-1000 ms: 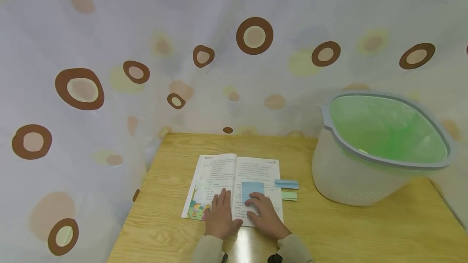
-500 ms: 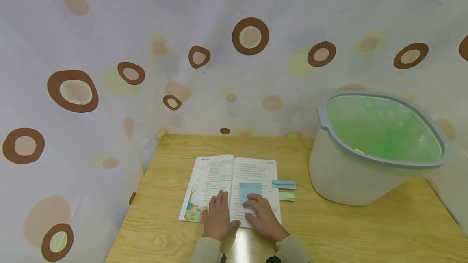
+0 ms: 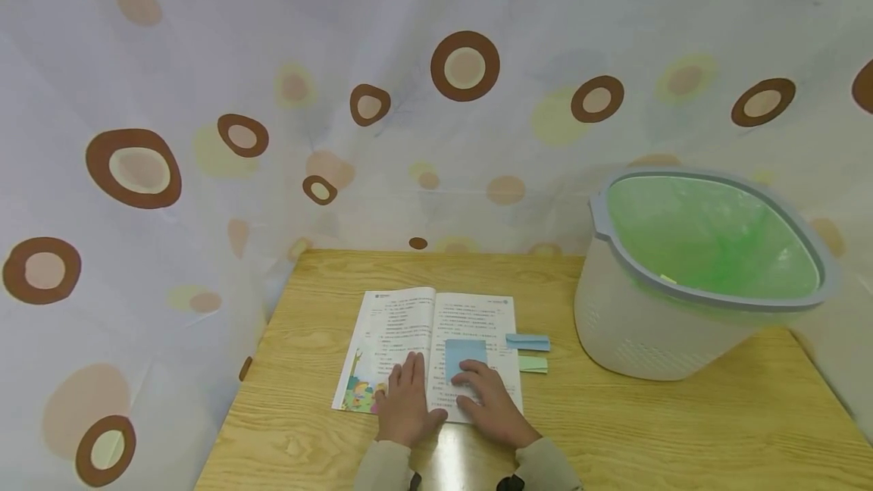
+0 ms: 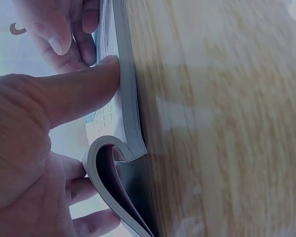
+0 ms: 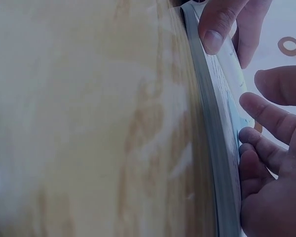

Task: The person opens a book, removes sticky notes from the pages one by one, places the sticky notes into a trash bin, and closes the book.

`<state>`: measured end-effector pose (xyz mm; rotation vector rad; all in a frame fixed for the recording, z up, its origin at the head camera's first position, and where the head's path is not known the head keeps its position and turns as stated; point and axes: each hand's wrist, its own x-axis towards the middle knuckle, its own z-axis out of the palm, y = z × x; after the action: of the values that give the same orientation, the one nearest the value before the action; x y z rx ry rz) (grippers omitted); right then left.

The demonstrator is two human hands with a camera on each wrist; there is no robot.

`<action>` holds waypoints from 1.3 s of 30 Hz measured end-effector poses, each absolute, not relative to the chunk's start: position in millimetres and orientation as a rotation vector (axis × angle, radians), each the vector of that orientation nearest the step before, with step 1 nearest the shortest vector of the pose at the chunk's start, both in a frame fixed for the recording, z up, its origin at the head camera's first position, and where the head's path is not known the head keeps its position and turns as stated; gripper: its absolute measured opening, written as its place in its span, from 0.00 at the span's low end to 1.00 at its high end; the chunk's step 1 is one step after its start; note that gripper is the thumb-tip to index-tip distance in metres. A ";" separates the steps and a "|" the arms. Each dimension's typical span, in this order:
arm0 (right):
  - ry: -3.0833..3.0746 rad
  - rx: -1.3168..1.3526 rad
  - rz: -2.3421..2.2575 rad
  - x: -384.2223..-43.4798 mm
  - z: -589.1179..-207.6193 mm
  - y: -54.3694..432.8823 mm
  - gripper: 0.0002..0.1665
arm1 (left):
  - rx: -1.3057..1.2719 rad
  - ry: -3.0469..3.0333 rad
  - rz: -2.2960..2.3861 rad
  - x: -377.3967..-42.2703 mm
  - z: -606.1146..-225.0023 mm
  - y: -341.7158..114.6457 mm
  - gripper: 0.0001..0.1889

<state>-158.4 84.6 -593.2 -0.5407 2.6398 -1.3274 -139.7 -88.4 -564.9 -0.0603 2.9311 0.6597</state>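
An open book (image 3: 398,317) with printed text lies on the wooden table, a colourful cartoon picture at its lower left. My left hand (image 3: 405,409) rests on the left page, fingers extended; its thumb (image 4: 89,89) presses the right-hand page near the bottom edge, as the left wrist view shows. A square blue paper note (image 3: 466,352) lies on the right page. Over its lower part is my right hand (image 3: 496,409), fingers loosely bent and touching the note and page. In the right wrist view these fingers (image 5: 271,116) grip nothing. Part of the note is hidden under them.
A folded blue strip (image 3: 528,342) overlaps the book's right edge, with a light green strip (image 3: 533,364) just below it. Farther right stands a large white basket (image 3: 634,324) with a grey rim and green inside. A patterned curtain (image 3: 395,195) hangs behind the table.
The head view has shifted slightly, so the whole scene sits a little farther left. Both hands keep their places on the book, and the blue note has not visibly moved.
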 end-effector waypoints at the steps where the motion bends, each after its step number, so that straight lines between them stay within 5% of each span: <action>1: 2.641 -0.540 -1.323 -158.9 -594.0 84.4 0.14 | -0.057 2.934 0.672 -139.4 -564.7 -88.6 0.53; 28: 2.577 -0.290 -1.546 -170.0 -584.5 89.7 0.14 | -0.058 2.936 0.697 -137.5 -563.0 -87.3 0.54; 39: 2.995 -0.471 -1.020 -192.1 -579.7 86.1 0.21 | -0.054 2.924 0.686 -139.1 -569.3 -88.6 0.53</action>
<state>-192.1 86.1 -579.7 -0.4714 2.9946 -1.0203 -139.1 -88.6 -569.3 -0.0542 2.9238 0.6857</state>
